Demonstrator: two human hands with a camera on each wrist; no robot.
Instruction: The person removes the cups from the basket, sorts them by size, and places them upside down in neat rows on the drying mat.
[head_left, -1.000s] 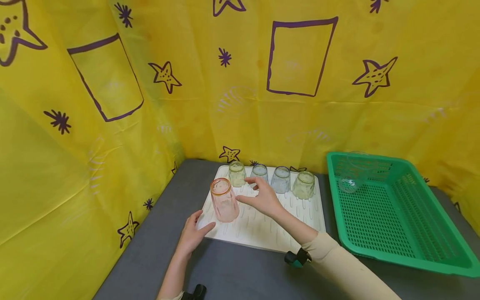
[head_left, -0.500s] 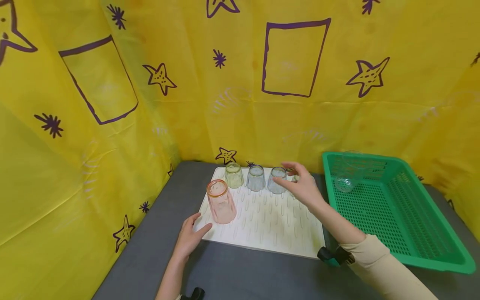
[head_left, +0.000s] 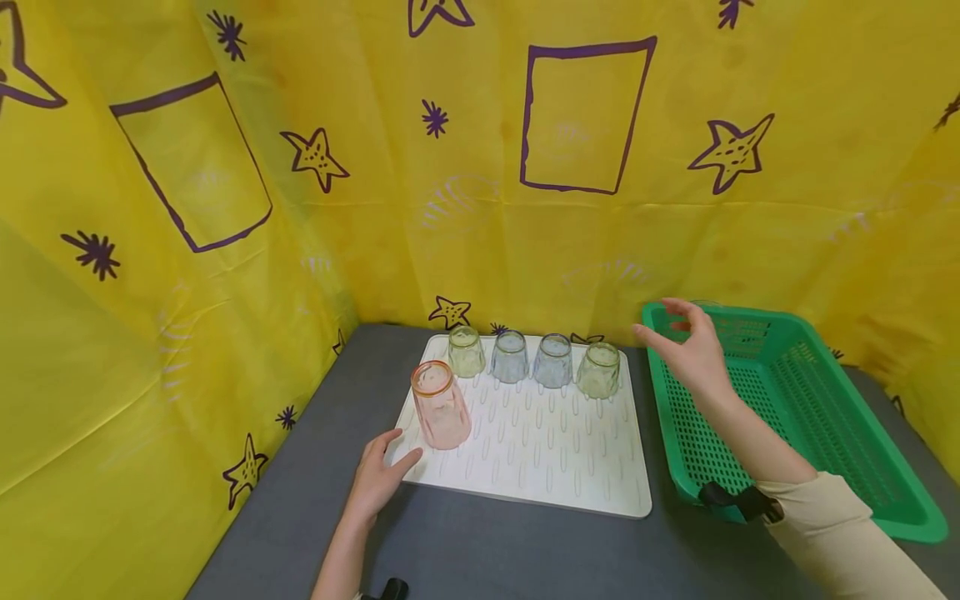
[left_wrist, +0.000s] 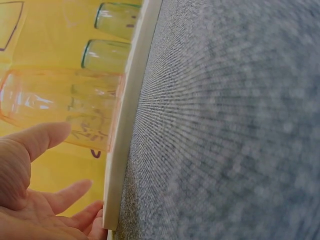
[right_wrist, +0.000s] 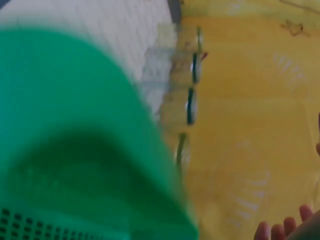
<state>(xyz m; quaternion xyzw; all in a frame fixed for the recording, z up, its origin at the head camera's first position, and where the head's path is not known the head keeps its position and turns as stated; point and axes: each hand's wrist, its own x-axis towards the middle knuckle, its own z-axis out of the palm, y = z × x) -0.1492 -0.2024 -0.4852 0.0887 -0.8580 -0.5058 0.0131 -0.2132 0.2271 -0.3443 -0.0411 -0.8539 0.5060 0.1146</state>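
Observation:
A pink glass with an orange top edge stands on the white ridged mat, near its left end. My left hand rests by the mat's front left corner, thumb and fingers spread. In the left wrist view its thumb lies close to the pink glass; whether they touch I cannot tell. Along the mat's back edge stand a green glass, two blue glasses and another green glass. Over the left side of the green basket hovers my right hand, holding nothing, thumb and fingers apart.
Behind my right hand, only the rim of a clear glass shows in the basket. A yellow curtain with drawn stars hangs behind and to the left. The grey tabletop runs in front of the mat.
My right hand has moved right, from beside the pink glass, past the back row, to over the basket. The left hand stays by the mat corner. The glasses on the mat have not moved.

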